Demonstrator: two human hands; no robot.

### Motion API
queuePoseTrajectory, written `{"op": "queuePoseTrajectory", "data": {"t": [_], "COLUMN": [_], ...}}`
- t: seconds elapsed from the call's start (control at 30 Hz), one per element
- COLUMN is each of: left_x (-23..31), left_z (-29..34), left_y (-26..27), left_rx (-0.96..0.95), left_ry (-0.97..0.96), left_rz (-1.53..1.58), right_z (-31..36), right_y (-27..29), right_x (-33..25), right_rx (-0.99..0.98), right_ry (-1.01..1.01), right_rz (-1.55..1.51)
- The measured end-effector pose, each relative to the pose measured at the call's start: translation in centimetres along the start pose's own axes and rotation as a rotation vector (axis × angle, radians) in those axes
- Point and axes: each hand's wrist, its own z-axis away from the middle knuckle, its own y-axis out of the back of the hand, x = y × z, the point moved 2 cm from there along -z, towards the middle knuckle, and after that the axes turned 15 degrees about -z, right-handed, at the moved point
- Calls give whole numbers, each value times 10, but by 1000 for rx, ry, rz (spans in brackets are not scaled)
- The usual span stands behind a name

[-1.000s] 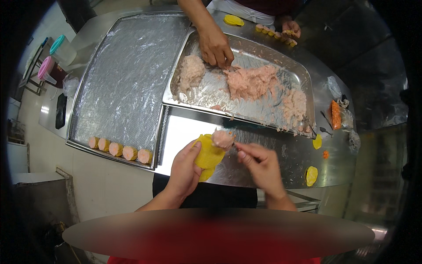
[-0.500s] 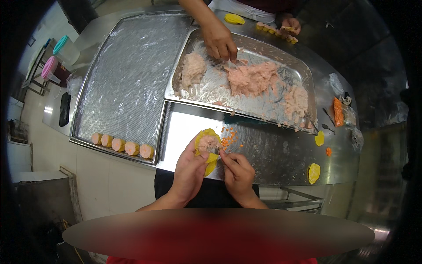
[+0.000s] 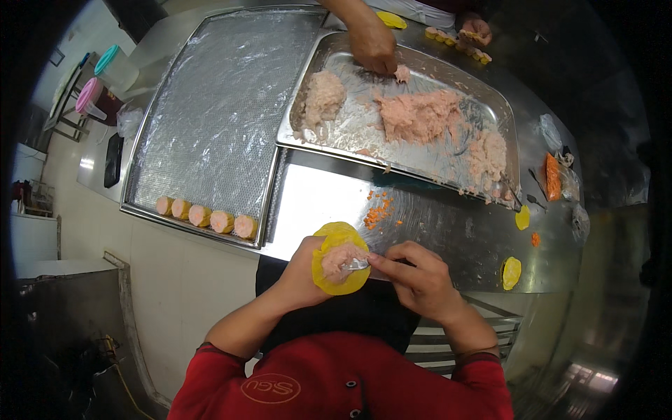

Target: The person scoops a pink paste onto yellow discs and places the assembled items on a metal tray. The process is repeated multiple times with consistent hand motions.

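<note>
My left hand (image 3: 302, 277) is cupped around a round yellow dumpling wrapper (image 3: 334, 231), which lies opened toward me. Pink minced filling (image 3: 340, 257) sits in its middle. My right hand (image 3: 424, 281) pinches a small metal utensil (image 3: 358, 264) between thumb and forefinger. The utensil's end presses into the filling; whether it is a spoon or a spreader I cannot tell. Just beyond the wrapper, chopped orange bits (image 3: 378, 211) lie on the steel table (image 3: 315, 189).
A steel tray (image 3: 350, 154) of pink mince is ahead; a co-worker's hand (image 3: 372, 47) reaches into it. At left, a film-covered tray (image 3: 217, 105) bears several filled dumplings (image 3: 199, 215). Loose yellow wrappers (image 3: 512, 273) and a bag of orange bits (image 3: 552, 176) lie at right.
The wrapper in my left hand is turned more fully upward and sits closer to me. My right hand has moved right and nearer. The co-worker's hand has shifted along the tray, beside a bit of mince.
</note>
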Motion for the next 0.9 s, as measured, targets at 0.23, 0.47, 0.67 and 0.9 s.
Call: {"op": "queuePoseTrajectory", "data": {"t": [0.23,0.47,0.67,0.9], "left_x": [1,-6,8,7], "left_z": [-2,1,-4,1], "left_y": [-11,-1,-8,-8], "left_rx": [156,234,258,212], "left_ry": [84,197,64,49], "left_rz": [-65,-43,-149,-309], "right_z": [4,-1,-11,-16], "right_y": [2,30,13,4], "right_x": [-8,-34,-22,-27], "right_rx": [-54,196,141,37], "right_ry": [-105,-292,-125,1], "right_rz": [166,37,92,350]}}
